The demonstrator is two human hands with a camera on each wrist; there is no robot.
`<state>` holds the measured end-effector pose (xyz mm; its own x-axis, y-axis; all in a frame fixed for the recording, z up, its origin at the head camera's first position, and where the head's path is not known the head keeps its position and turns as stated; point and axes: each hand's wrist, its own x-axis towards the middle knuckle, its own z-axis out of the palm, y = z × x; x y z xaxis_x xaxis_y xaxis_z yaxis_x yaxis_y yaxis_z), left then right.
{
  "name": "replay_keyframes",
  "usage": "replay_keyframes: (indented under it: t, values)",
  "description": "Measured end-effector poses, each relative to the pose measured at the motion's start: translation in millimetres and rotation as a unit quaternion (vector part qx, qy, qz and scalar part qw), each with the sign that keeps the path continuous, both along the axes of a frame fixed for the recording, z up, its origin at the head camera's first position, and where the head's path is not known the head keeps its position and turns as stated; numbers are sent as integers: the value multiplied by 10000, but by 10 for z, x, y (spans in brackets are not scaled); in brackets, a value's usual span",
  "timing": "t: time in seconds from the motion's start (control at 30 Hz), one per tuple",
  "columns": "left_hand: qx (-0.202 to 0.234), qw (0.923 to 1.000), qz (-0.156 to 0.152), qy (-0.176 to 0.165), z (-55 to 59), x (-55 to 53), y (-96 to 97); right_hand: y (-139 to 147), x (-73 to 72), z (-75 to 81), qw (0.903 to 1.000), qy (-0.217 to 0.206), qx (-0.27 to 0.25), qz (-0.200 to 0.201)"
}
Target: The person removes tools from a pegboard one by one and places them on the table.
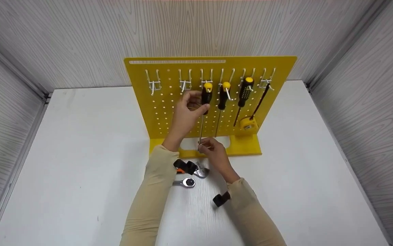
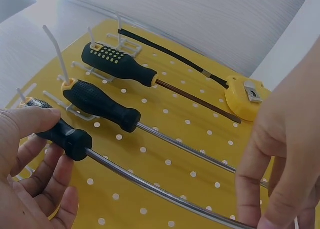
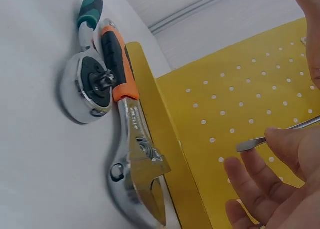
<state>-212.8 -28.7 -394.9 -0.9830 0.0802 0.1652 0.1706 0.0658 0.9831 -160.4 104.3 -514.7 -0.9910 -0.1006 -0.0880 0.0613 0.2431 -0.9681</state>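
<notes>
A black-and-yellow flat-blade screwdriver (image 1: pixel 206 97) hangs by its handle end on a hook of the yellow pegboard (image 1: pixel 264 64). My left hand (image 1: pixel 185 115) grips its handle, thumb on one side and fingers on the other. Lower down, my right hand (image 1: pixel 215 152) pinches the metal shaft just above the flat tip (image 3: pixel 250 144). Beside it hang a second screwdriver (image 2: pixel 100 104) and a third screwdriver (image 2: pixel 119 64), both with black handles. A yellow tape measure (image 2: pixel 245 100) dangles farthest right on its black strap.
On the white table before the board lie an adjustable wrench (image 3: pixel 131 164) with an orange-and-black handle and a ratchet wrench (image 3: pixel 90 84) with a green-and-black handle. Two white hooks (image 1: pixel 153 83) at the board's left carry nothing. Wood-grain walls (image 1: pixel 80 41) surround the table.
</notes>
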Motion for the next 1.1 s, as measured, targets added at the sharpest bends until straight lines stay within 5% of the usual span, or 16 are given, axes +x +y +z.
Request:
replay_keyframes:
  t: [0.43, 0.67, 1.1]
  values:
    - [-34, 10000, -10, 65, 4, 46, -10, 37, 52, -43, 9992, 308, -241, 81]
    - [8, 9999, -110, 120, 21, 70, 10, 57, 180, 254, 9986, 345, -374, 150]
    - [-81, 9997, -196, -116, 41, 126, 4, 201, 311, 229, 9968, 568, -444, 353]
